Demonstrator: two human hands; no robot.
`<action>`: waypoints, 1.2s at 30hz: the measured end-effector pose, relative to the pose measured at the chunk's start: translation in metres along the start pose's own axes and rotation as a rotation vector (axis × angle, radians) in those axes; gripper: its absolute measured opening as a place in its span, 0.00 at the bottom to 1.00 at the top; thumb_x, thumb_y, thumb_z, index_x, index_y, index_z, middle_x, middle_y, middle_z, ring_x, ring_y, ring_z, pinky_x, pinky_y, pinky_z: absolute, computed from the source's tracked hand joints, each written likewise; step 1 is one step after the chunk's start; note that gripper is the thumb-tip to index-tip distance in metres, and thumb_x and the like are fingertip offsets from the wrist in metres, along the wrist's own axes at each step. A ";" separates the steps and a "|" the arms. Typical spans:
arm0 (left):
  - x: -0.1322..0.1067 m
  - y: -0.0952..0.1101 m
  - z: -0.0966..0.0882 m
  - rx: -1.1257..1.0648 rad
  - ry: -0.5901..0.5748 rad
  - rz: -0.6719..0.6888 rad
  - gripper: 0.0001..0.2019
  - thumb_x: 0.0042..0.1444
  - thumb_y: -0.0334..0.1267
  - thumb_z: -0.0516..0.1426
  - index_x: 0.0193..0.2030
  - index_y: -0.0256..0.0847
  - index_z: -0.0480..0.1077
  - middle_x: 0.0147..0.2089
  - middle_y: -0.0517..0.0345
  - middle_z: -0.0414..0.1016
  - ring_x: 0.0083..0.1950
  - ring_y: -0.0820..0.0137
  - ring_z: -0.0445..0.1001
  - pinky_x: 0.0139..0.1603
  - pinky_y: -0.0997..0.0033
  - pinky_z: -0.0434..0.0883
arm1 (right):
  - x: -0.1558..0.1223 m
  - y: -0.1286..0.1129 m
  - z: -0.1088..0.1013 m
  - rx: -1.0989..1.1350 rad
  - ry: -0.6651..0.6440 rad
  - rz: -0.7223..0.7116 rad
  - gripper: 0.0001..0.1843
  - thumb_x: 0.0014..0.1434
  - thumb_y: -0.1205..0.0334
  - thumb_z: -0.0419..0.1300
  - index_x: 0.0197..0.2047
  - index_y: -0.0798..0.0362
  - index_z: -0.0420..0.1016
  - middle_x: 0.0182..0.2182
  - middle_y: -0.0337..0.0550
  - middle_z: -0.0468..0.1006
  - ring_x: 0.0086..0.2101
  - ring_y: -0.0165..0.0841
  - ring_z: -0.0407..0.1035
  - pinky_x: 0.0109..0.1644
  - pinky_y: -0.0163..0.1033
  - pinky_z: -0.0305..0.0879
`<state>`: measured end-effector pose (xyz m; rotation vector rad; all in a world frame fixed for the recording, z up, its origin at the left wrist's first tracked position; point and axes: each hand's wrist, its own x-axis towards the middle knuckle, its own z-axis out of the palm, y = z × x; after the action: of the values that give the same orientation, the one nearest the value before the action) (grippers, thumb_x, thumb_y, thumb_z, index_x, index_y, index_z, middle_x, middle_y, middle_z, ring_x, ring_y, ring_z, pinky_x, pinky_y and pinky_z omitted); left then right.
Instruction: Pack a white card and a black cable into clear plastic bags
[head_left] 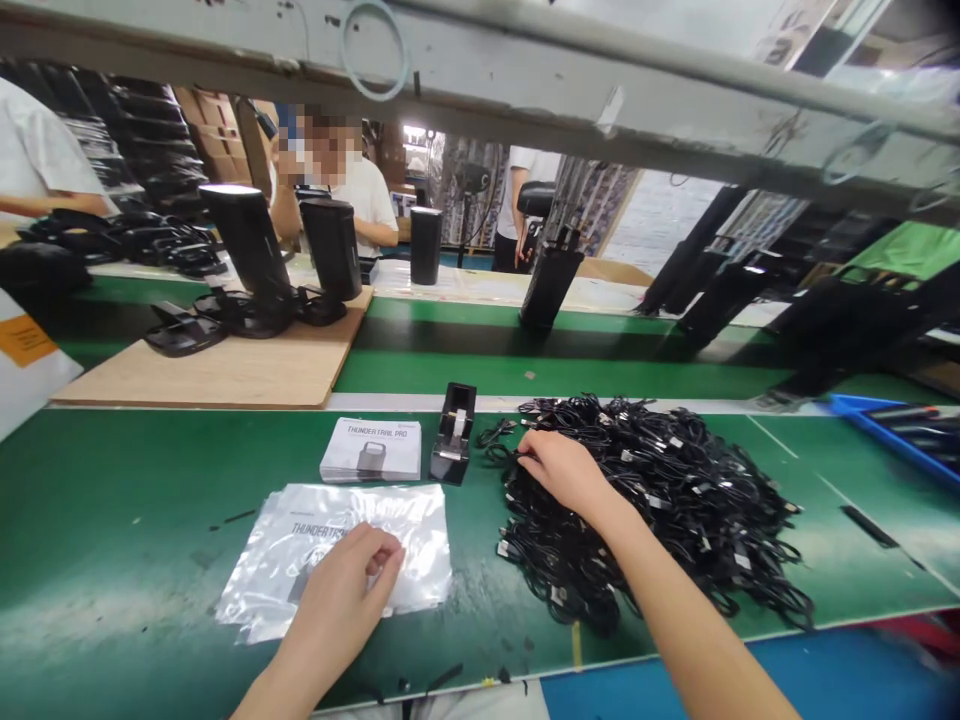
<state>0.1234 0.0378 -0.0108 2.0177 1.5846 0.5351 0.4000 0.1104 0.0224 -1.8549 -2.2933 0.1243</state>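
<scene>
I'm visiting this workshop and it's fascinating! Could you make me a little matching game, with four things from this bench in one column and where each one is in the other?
Things:
1. Left hand
2. Right hand
3. Tape dispenser
4. Blue tray

Places:
A. At the far right of the green bench
B. On the black cables
C. Between the printed booklet and the black cables
D. On the clear plastic bags

Pairs: 1-D, 2-B, 3-C, 4-A
</scene>
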 end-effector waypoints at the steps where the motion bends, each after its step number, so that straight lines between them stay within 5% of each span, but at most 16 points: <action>1: 0.000 0.000 0.001 -0.017 0.008 -0.006 0.09 0.55 0.40 0.48 0.29 0.44 0.66 0.29 0.61 0.70 0.29 0.70 0.70 0.30 0.71 0.66 | -0.009 -0.004 -0.001 0.019 0.020 0.007 0.05 0.55 0.68 0.54 0.36 0.55 0.71 0.33 0.46 0.75 0.36 0.36 0.68 0.41 0.38 0.61; 5: 0.000 -0.001 0.007 -0.112 0.021 -0.055 0.10 0.56 0.43 0.48 0.29 0.44 0.66 0.28 0.61 0.69 0.28 0.70 0.68 0.30 0.71 0.66 | -0.042 -0.043 0.005 0.462 0.103 0.057 0.09 0.58 0.62 0.51 0.40 0.52 0.69 0.36 0.43 0.73 0.34 0.30 0.68 0.39 0.34 0.64; 8: 0.000 -0.003 0.010 -0.235 0.025 -0.081 0.09 0.56 0.43 0.49 0.31 0.43 0.66 0.29 0.61 0.68 0.30 0.70 0.68 0.32 0.71 0.67 | -0.058 -0.078 0.026 0.991 -0.044 0.129 0.10 0.55 0.60 0.55 0.39 0.54 0.71 0.27 0.39 0.73 0.28 0.30 0.68 0.32 0.32 0.65; 14: -0.001 -0.004 0.007 -0.486 0.114 -0.146 0.11 0.54 0.46 0.51 0.30 0.41 0.66 0.29 0.60 0.68 0.31 0.70 0.69 0.33 0.72 0.67 | -0.061 -0.095 0.052 0.955 0.007 0.325 0.08 0.50 0.61 0.58 0.34 0.55 0.74 0.22 0.37 0.71 0.24 0.29 0.65 0.30 0.32 0.61; 20: -0.004 0.010 0.005 -0.401 0.105 0.004 0.10 0.56 0.44 0.50 0.30 0.43 0.67 0.30 0.60 0.65 0.32 0.70 0.66 0.34 0.72 0.66 | -0.053 -0.123 0.050 0.837 0.061 0.346 0.06 0.48 0.59 0.60 0.28 0.54 0.71 0.19 0.36 0.70 0.22 0.29 0.63 0.27 0.31 0.57; 24: -0.001 0.016 0.000 -0.403 0.152 0.015 0.10 0.56 0.45 0.51 0.29 0.43 0.67 0.28 0.61 0.64 0.29 0.71 0.65 0.30 0.73 0.65 | -0.046 -0.140 0.047 0.716 0.079 0.196 0.09 0.54 0.64 0.54 0.25 0.54 0.72 0.21 0.37 0.71 0.23 0.29 0.63 0.28 0.31 0.54; 28: 0.010 0.016 -0.012 -0.491 0.273 -0.042 0.12 0.52 0.48 0.53 0.26 0.43 0.66 0.23 0.64 0.63 0.25 0.72 0.64 0.26 0.74 0.63 | -0.042 -0.139 0.032 0.878 -0.213 -0.042 0.24 0.62 0.59 0.42 0.25 0.54 0.74 0.13 0.33 0.63 0.17 0.25 0.58 0.21 0.29 0.50; 32: 0.016 0.014 -0.033 -0.580 0.305 -0.043 0.14 0.50 0.50 0.54 0.25 0.41 0.66 0.22 0.64 0.64 0.25 0.72 0.64 0.27 0.75 0.65 | -0.028 -0.142 0.002 0.849 -0.239 -0.247 0.09 0.53 0.58 0.58 0.34 0.50 0.77 0.21 0.32 0.73 0.23 0.26 0.64 0.27 0.27 0.55; 36: 0.017 0.008 -0.055 -0.625 0.367 -0.033 0.16 0.51 0.53 0.53 0.31 0.42 0.68 0.29 0.60 0.70 0.33 0.69 0.70 0.35 0.73 0.68 | -0.002 -0.149 -0.043 0.698 -0.209 -0.396 0.08 0.53 0.59 0.59 0.29 0.52 0.78 0.24 0.35 0.77 0.27 0.28 0.67 0.30 0.28 0.57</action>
<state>0.1008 0.0609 0.0369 1.4700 1.3980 1.2652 0.2659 0.0739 0.0911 -1.0662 -2.2680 0.9532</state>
